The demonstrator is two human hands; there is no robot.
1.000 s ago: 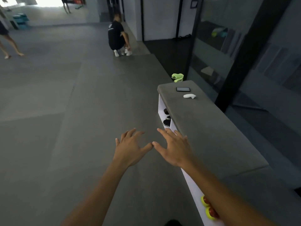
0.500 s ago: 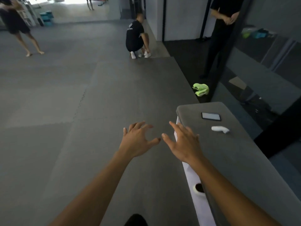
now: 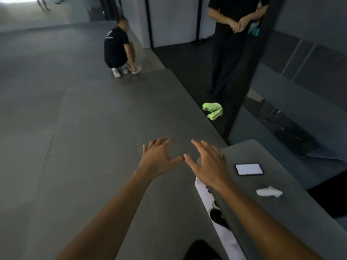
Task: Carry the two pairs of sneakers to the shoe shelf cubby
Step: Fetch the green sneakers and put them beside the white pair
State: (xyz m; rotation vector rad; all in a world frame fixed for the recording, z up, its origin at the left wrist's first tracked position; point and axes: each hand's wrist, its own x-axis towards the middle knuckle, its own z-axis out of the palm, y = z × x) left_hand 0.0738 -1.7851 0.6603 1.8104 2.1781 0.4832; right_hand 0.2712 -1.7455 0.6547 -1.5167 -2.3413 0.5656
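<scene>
A neon-green pair of sneakers (image 3: pixel 213 110) lies jumbled on the dark floor, one shoe tipped against the other. The white shoe shelf (image 3: pixel 223 228) holds dark shoes (image 3: pixel 216 215) in one cubby.

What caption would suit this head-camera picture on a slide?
Empty hands, left and right, reach ahead toward green sneakers on the floor past the shoe shelf.
</scene>
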